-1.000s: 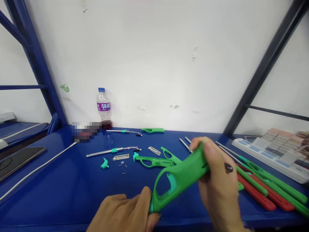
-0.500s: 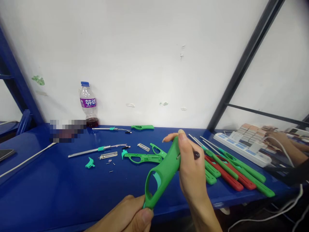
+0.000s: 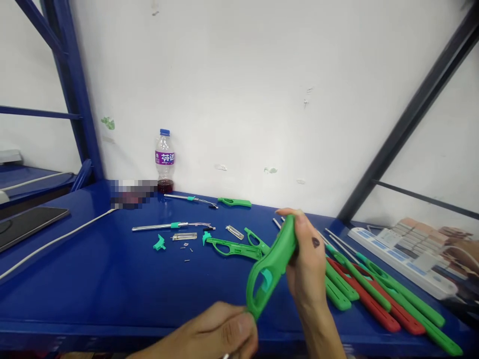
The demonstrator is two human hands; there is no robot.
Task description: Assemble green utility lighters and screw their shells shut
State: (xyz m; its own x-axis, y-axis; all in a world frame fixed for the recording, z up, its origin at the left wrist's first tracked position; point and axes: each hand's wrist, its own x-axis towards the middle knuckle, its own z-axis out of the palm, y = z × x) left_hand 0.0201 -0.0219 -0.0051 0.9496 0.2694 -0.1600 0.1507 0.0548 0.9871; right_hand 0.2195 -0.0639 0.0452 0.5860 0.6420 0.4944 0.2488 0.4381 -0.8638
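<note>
Between my two hands is a green utility lighter (image 3: 275, 262), tilted with its handle end up and to the right. My left hand (image 3: 220, 331) is closed round its lower front end, where a bit of metal shows beneath the fingers. My right hand (image 3: 309, 254) grips the upper handle end. A dark rounded tool end (image 3: 316, 243) pokes out between the right fingers; the rest of it is hidden. A teal trigger (image 3: 266, 280) shows inside the lighter's loop. Behind lie open green handle shells (image 3: 234, 248), clear fuel tanks (image 3: 184, 236) and a metal nozzle (image 3: 160, 227).
Several green and red lighters (image 3: 377, 294) lie at the right, beside a white power strip (image 3: 404, 262). A teal trigger (image 3: 159, 243) and tiny metal pieces (image 3: 187, 247) lie left of centre. A drink bottle (image 3: 165, 162) stands by the wall; a phone (image 3: 32, 224) lies far left.
The view has swung left, so the table things sit further right. The lighter has turned a little in my hands, and the thin metal tip at its handle no longer shows.
</note>
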